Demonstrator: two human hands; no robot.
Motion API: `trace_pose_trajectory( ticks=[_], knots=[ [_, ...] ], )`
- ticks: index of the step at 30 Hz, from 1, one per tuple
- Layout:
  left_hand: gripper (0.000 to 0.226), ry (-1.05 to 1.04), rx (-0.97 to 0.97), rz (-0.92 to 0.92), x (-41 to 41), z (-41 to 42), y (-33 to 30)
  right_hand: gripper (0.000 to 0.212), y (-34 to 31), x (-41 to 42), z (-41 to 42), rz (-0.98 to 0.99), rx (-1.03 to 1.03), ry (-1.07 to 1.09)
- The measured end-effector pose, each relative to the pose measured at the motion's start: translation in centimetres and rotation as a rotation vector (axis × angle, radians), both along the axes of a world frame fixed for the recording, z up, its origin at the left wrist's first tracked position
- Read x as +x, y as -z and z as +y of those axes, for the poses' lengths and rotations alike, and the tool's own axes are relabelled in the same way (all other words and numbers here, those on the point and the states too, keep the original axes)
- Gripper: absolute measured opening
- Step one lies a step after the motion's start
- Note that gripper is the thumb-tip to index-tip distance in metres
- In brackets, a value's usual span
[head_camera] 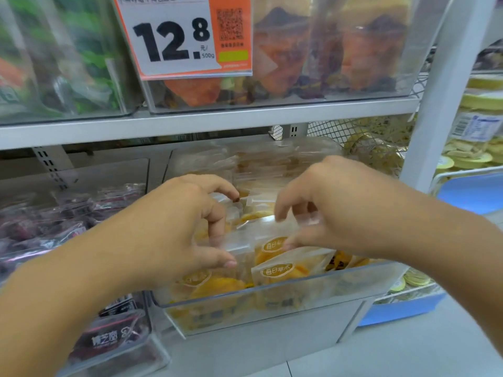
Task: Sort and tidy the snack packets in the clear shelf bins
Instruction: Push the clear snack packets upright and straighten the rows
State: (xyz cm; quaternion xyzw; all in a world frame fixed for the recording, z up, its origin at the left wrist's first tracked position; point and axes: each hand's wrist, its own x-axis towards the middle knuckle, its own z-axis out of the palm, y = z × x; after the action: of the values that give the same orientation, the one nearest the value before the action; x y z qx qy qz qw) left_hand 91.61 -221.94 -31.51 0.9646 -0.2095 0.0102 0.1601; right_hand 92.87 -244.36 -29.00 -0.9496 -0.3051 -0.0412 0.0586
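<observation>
A clear shelf bin on the lower shelf holds several frosted packets of yellow dried fruit. Both my hands are inside its open top. My left hand has curled fingers; its thumb and fingers pinch the left end of a clear packet that lies across the pile. My right hand pinches the right end of the same packet between thumb and fingers. Packets further back in the bin stand upright in a blurred row.
To the left, another clear bin holds dark red packets. The shelf above carries bins of mixed dried fruit and a price tag. A white shelf post stands right, with blue trays of yellow slices beyond.
</observation>
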Motion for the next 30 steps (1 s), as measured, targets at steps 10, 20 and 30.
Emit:
trace_pose_trajectory(
  ticks=[10,20,30],
  knots=[
    [0.036,-0.049,0.004,0.117,0.3,-0.1,-0.5,0.027,1.3,1.1,1.1,0.073,-0.058,0.111],
    [0.032,-0.08,-0.02,-0.077,1.0,-4.4,0.4,0.025,0.3,2.1,-2.7,0.179,0.142,0.1],
    [0.047,-0.191,0.271,-0.137,0.6,-5.6,0.3,0.006,2.0,3.7,-1.6,0.042,0.197,-0.02]
  ],
)
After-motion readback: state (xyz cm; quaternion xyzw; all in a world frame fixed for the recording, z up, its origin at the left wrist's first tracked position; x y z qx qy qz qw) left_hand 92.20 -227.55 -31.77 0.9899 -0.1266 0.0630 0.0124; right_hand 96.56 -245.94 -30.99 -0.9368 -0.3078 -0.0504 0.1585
